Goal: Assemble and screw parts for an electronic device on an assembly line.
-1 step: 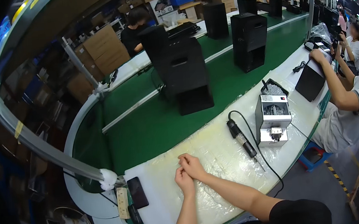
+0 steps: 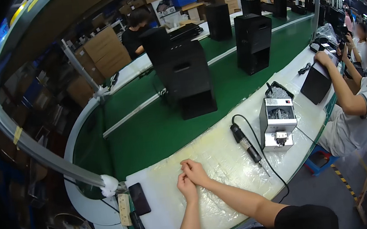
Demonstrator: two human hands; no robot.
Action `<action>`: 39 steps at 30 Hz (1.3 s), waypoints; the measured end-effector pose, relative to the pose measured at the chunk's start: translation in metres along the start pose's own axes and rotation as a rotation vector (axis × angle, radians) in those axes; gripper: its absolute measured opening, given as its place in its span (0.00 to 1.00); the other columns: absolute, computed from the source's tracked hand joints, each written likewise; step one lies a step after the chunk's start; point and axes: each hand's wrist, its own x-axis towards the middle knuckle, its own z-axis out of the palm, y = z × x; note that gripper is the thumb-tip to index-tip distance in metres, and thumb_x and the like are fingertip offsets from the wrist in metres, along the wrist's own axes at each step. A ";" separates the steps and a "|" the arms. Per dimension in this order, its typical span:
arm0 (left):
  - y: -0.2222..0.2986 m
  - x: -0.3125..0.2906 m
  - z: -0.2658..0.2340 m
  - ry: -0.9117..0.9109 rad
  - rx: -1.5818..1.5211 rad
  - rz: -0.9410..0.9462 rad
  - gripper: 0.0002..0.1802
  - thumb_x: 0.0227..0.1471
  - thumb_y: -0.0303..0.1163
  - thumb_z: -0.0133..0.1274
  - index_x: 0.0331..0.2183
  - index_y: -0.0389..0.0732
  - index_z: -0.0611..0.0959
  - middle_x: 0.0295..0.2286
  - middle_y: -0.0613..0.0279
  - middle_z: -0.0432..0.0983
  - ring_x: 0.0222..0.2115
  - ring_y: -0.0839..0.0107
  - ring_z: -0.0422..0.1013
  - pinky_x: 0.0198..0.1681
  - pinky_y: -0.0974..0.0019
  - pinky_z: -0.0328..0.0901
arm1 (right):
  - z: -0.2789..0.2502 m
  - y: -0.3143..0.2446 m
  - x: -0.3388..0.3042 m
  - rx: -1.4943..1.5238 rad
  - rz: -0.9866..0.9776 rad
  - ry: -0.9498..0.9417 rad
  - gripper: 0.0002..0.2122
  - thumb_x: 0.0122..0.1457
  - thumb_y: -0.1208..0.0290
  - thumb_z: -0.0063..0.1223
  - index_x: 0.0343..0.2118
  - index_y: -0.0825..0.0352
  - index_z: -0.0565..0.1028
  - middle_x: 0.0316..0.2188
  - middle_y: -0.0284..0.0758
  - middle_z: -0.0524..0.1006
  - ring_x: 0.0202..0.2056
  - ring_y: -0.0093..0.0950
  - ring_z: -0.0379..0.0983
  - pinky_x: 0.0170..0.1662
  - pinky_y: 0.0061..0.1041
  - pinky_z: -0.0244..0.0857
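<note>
Reading the clock from the joined hands, with twelve away from the person, a cream power strip (image 2: pixel 124 210) lay past eight. Just beside it, between eight and nine, a dark phone (image 2: pixel 139 198) lay flat, its long axis running from just short of twelve to just short of six.

The left hand (image 2: pixel 186 189) had its forearm coming up from six and pointing near twelve; its fingers were folded in, but I couldn't tell how tightly. The right hand (image 2: pixel 195 172) touched it, forearm slanting in from four toward ten, fingers together and curled. Both were over the plastic-covered mat (image 2: pixel 216 196); I couldn't see whether they rested on it.

At twelve, a tall black box (image 2: pixel 185 80) stood on the green belt (image 2: pixel 145 134). Toward two, the power screwdriver (image 2: pixel 245 143) lay on the mat, apart from the hands, its tip pointing at five and its corded end at eleven. Beyond it, also toward two, stood a silver screw machine (image 2: pixel 278 124).
</note>
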 end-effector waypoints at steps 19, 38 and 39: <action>0.014 0.037 0.029 0.171 -0.247 -0.149 0.11 0.52 0.24 0.42 0.20 0.35 0.73 0.23 0.58 0.72 0.24 0.69 0.68 0.28 0.68 0.65 | 0.003 -0.015 0.011 0.097 0.197 0.022 0.12 0.62 0.68 0.45 0.41 0.70 0.75 0.33 0.43 0.80 0.35 0.33 0.78 0.39 0.27 0.70; 0.014 0.043 0.013 0.149 -0.299 -0.224 0.11 0.48 0.17 0.41 0.18 0.35 0.74 0.20 0.64 0.70 0.23 0.76 0.65 0.28 0.73 0.61 | 0.016 -0.015 0.008 0.028 0.205 0.078 0.10 0.63 0.70 0.45 0.38 0.71 0.76 0.31 0.41 0.80 0.34 0.28 0.77 0.39 0.24 0.70; 0.016 0.043 0.014 0.149 -0.303 -0.225 0.11 0.49 0.17 0.40 0.18 0.35 0.74 0.21 0.64 0.70 0.24 0.76 0.65 0.28 0.74 0.61 | 0.016 -0.014 0.009 0.023 0.197 0.081 0.10 0.63 0.70 0.45 0.37 0.71 0.76 0.31 0.41 0.80 0.34 0.28 0.77 0.38 0.24 0.70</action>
